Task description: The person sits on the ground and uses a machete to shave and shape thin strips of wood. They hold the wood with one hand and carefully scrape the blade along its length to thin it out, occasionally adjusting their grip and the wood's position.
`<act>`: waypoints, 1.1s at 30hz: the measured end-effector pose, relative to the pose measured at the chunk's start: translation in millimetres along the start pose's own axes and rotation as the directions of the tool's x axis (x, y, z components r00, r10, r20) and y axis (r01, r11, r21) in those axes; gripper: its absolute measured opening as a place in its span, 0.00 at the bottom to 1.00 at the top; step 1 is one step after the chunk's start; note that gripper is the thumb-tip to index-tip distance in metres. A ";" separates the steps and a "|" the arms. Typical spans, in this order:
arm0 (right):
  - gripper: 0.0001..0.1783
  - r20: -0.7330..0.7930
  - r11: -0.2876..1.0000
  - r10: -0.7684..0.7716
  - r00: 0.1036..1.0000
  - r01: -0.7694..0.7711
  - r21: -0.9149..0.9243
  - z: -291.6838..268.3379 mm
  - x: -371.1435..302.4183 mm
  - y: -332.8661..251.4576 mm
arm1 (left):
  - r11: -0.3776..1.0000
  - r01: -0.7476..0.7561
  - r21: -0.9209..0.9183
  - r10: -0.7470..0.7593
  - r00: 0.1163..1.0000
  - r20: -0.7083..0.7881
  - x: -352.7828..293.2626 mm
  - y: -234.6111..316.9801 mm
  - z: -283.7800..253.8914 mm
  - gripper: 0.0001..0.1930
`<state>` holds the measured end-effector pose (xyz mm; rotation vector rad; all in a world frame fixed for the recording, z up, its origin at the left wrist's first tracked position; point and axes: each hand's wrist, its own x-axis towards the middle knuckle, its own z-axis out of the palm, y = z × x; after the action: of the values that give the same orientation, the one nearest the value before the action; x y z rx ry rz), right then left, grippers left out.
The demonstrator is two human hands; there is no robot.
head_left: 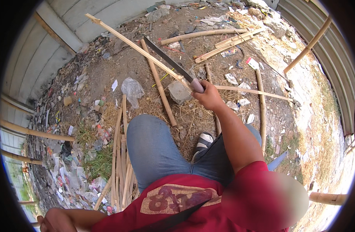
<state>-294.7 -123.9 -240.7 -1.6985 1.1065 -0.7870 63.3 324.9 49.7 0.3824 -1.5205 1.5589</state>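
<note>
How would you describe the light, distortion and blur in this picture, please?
Head view: glare washes out the ground at right; head view: fisheye distortion curves the corrugated wall; head view: the machete in the right hand looks in focus, but smooth blur covers a patch at lower right.

Dark blade (168,58), pinkish-grey handle (197,86), pale-yellow strip (127,41)

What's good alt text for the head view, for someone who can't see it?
A person's right hand grips a machete that points up-left, beside a pale split-bamboo strip. The left hand is at the lower left, and more bamboo lies scattered on littered ground around a grey block.
</note>
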 end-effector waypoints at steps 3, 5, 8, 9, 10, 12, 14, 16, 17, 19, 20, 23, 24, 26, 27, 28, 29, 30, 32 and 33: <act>0.23 0.035 0.998 0.064 0.997 -0.064 -0.012 5.1 0.3 0.5 | 0.845 0.532 -0.047 -0.463 0.774 0.432 -75.3 78.7 27.0 0.43; 0.23 0.027 0.998 0.040 0.999 -0.039 -0.040 2.6 0.9 4.8 | 0.569 0.800 -0.189 -0.557 0.544 0.627 -103.9 137.8 74.9 0.43; 0.22 0.035 0.998 0.005 0.999 -0.004 -0.056 3.3 0.3 3.3 | 0.380 0.882 -0.277 -0.529 0.453 0.717 -150.6 145.4 122.9 0.47; 0.22 0.055 0.997 0.027 0.998 -0.023 -0.067 4.4 0.7 3.8 | 0.251 0.934 -0.255 -0.627 0.358 0.692 -168.7 141.9 138.3 0.48; 0.22 0.061 0.996 0.010 0.998 -0.005 -0.093 5.9 0.9 4.0 | 0.075 0.975 -0.211 -0.737 0.197 0.647 -180.9 129.9 160.3 0.49; 0.22 0.082 0.992 -0.023 0.996 0.033 -0.122 13.7 -2.9 1.9 | -0.308 0.931 -0.198 -0.836 -0.165 0.523 -192.5 82.9 208.7 0.52; 0.22 0.135 0.995 -0.039 0.990 0.052 -0.090 17.6 -7.4 0.3 | -0.452 0.846 -0.281 -0.842 -0.302 0.446 -207.6 47.5 256.5 0.52; 0.22 0.189 0.996 -0.059 0.980 0.071 -0.059 24.9 -7.4 -7.2 | -0.488 0.750 -0.447 -0.860 -0.325 0.394 -189.6 37.5 293.7 0.49; 0.22 0.208 0.996 -0.052 0.977 0.064 -0.055 26.7 -10.4 -10.5 | -0.505 0.684 -0.527 -0.860 -0.346 0.375 -181.3 38.2 305.7 0.47; 0.21 0.250 0.991 -0.085 0.964 0.107 -0.075 29.0 -10.5 -16.1 | -0.438 0.684 -0.583 -0.899 -0.323 0.296 -173.3 33.7 309.2 0.38; 0.22 0.250 0.995 -0.068 0.966 0.082 -0.049 28.4 -12.6 -17.0 | -0.412 0.681 -0.605 -0.911 -0.322 0.258 -173.0 35.2 310.0 0.34; 0.23 0.146 0.975 -0.222 0.964 0.216 0.057 24.6 -8.4 2.0 | -0.318 0.736 -0.598 -0.946 -0.289 0.146 -158.1 34.7 318.2 0.31; 0.24 0.149 0.985 -0.161 0.976 0.167 -0.031 21.0 -7.5 2.3 | -0.276 0.770 -0.576 -0.958 -0.266 0.103 -151.6 32.1 318.5 0.31; 0.24 0.137 0.977 -0.044 0.990 0.071 -0.202 7.6 -8.0 -0.9 | -0.250 0.807 -0.535 -0.962 -0.268 0.045 -140.9 36.6 325.8 0.31; 0.24 0.111 0.975 -0.032 0.993 0.056 -0.214 2.0 -8.4 -2.5 | -0.252 0.815 -0.522 -0.961 -0.275 0.035 -139.2 37.9 330.9 0.32; 0.24 0.091 0.975 -0.011 0.996 0.031 -0.220 -1.5 -7.0 1.7 | -0.254 0.822 -0.509 -0.959 -0.281 0.025 -138.4 40.4 336.9 0.32; 0.24 0.064 0.974 0.010 0.998 0.005 -0.228 -7.2 -5.5 6.1 | -0.255 0.836 -0.486 -0.960 -0.279 0.024 -137.8 46.5 346.9 0.32; 0.24 0.039 0.972 0.028 0.999 -0.018 -0.236 -10.6 -3.1 9.2 | -0.253 0.849 -0.465 -0.961 -0.276 0.020 -137.6 53.3 357.1 0.32; 0.25 -0.026 0.966 0.016 1.000 -0.022 -0.259 -14.2 -1.5 15.4 | -0.236 0.877 -0.419 -0.967 -0.256 0.009 -135.1 60.4 366.5 0.32; 0.26 -0.053 0.962 0.029 0.998 -0.042 -0.269 -15.6 -1.9 16.6 | -0.220 0.892 -0.394 -0.971 -0.239 0.002 -129.4 61.4 368.6 0.32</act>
<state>-314.3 -130.4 -250.5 -1.8866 1.3234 -0.6811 -43.5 -50.6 -13.3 0.8601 -0.5433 -0.0368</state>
